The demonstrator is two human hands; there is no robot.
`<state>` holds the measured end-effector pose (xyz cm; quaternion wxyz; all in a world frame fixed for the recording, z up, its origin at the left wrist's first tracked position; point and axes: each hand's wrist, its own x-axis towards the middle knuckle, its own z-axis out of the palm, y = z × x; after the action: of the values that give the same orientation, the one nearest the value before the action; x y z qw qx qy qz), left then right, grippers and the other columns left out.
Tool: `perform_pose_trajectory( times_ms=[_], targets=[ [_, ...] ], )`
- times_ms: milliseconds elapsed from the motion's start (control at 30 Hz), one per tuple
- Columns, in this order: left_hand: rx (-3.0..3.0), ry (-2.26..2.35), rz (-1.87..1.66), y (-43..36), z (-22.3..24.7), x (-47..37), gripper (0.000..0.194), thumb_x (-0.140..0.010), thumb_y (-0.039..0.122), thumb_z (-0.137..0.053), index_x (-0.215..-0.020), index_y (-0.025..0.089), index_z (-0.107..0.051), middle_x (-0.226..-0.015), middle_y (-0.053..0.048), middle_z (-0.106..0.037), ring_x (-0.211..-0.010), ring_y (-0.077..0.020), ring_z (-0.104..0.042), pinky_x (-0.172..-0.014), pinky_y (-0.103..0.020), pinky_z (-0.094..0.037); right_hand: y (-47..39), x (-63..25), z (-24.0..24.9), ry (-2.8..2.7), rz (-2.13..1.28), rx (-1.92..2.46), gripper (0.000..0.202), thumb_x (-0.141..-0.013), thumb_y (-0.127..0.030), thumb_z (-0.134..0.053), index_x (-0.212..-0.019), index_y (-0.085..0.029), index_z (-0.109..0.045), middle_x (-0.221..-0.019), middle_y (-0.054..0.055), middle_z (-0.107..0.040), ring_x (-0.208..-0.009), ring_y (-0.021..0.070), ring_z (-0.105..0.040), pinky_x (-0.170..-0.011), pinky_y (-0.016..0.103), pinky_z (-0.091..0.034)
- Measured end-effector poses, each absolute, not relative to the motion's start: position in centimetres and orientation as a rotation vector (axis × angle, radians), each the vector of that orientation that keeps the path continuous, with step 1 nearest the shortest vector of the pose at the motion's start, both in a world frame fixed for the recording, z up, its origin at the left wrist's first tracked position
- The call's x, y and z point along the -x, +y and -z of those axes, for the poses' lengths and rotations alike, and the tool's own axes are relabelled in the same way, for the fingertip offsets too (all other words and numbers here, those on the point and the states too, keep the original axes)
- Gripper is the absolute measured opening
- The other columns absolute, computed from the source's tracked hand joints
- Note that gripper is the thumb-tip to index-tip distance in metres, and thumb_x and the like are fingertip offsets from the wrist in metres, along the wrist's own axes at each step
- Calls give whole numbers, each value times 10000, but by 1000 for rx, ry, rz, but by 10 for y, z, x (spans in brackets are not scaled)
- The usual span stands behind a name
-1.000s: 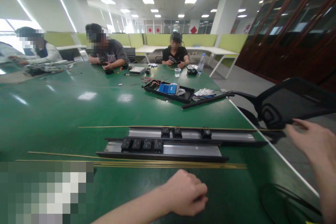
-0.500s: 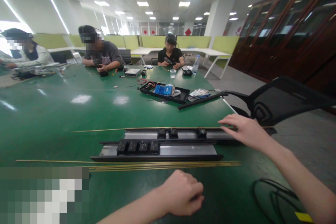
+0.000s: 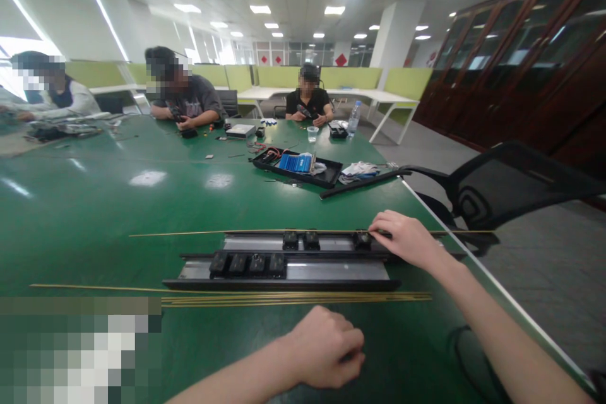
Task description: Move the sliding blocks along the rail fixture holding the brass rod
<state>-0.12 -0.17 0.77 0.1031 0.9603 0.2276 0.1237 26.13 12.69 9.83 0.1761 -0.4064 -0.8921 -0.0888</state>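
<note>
My right hand is at the right end of the far rail, its thumb and fingertips pinched on a long thin brass-coloured rod. The rod lies along the back edge of the far aluminium rail. Right beside those fingertips sits a black block, one of three on this rail. The near rail carries several black blocks at its left part. My left hand rests closed on the green table, with nothing visible in its curled fingers. Several more brass-coloured rods lie between it and the near rail.
A black tray holding a blue finned part stands farther back, with gloves beside it. A mesh chair is at the table's right edge. Several people sit across the table, with a water bottle near one.
My right hand has moved left along the rod to the rightmost block, and its fingers have closed. My left hand is nearly where it was.
</note>
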Motion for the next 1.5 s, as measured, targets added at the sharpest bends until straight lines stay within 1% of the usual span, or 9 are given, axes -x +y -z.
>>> perform_pose_trajectory(
  times_ms=[133, 267, 467, 567, 700, 867, 1000, 1267, 1500],
  targets=[
    [-2812, 679, -374, -1, -6, 2, 194, -913, 337, -636, -790, 208, -559, -715, 6, -665, -635, -151, -624, -524, -272, -352, 125, -260, -95, -2521, 265, 1194, 157, -908, -199, -549, -854, -249, -688, -916, 37, -731, -860, 194, -670, -721, 320, -532],
    [-2816, 659, -405, 0, -5, 3, 207, -916, 345, -632, -778, 211, -556, -724, 10, -670, -640, -149, -622, -517, -280, -338, 122, -262, -88, -2475, 252, 1200, 169, -936, -241, -523, -912, -247, -690, -974, 44, -734, -886, 195, -686, -747, 327, -553],
    [-2852, 654, -406, -1, -3, 3, 207, -931, 356, -613, -791, 212, -564, -729, 14, -669, -641, -154, -628, -511, -298, -355, 122, -263, -84, -2453, 228, 1199, 205, -959, -276, -493, -925, -256, -694, -995, 47, -738, -897, 200, -698, -760, 341, -568],
    [-2874, 617, -400, -1, -3, 6, 205, -943, 349, -598, -799, 205, -573, -744, -3, -670, -645, -156, -621, -533, -301, -384, 122, -261, -84, -2445, 201, 1202, 215, -958, -292, -494, -936, -253, -704, -1010, 53, -738, -908, 206, -698, -772, 344, -568],
    [-2913, 493, -412, 1, -3, 18, 215, -955, 354, -596, -807, 200, -574, -764, -18, -655, -702, -164, -615, -603, -317, -432, 123, -261, -83, -2426, 177, 1204, 229, -957, -317, -501, -933, -249, -719, -1013, 60, -740, -913, 215, -699, -780, 351, -565],
    [-2958, 412, -406, 5, -1, 39, 244, -965, 384, -600, -804, 206, -552, -748, -12, -608, -726, -171, -588, -612, -340, -411, 128, -264, -76, -2441, 177, 1188, 226, -964, -342, -520, -962, -233, -717, -1032, 63, -738, -929, 213, -696, -802, 354, -560],
    [-2957, 410, -395, 6, 0, 51, 255, -959, 387, -612, -797, 208, -532, -746, -9, -586, -730, -170, -567, -610, -348, -392, 132, -267, -73, -2456, 174, 1193, 216, -975, -337, -520, -975, -228, -707, -1043, 58, -732, -933, 205, -692, -810, 353, -553],
    [-2929, 453, -364, 6, -3, 60, 245, -938, 367, -633, -794, 208, -515, -748, -1, -572, -716, -162, -541, -611, -357, -397, 133, -264, -74, -2441, 176, 1203, 182, -972, -314, -527, -974, -235, -691, -1039, 60, -729, -938, 204, -693, -800, 337, -548],
    [-2917, 474, -342, 6, -1, 59, 245, -942, 374, -635, -799, 208, -525, -756, -8, -587, -717, -167, -553, -615, -360, -399, 131, -258, -79, -2416, 205, 1197, 163, -955, -288, -540, -945, -229, -692, -1003, 58, -735, -898, 199, -701, -785, 336, -556]
  ],
)
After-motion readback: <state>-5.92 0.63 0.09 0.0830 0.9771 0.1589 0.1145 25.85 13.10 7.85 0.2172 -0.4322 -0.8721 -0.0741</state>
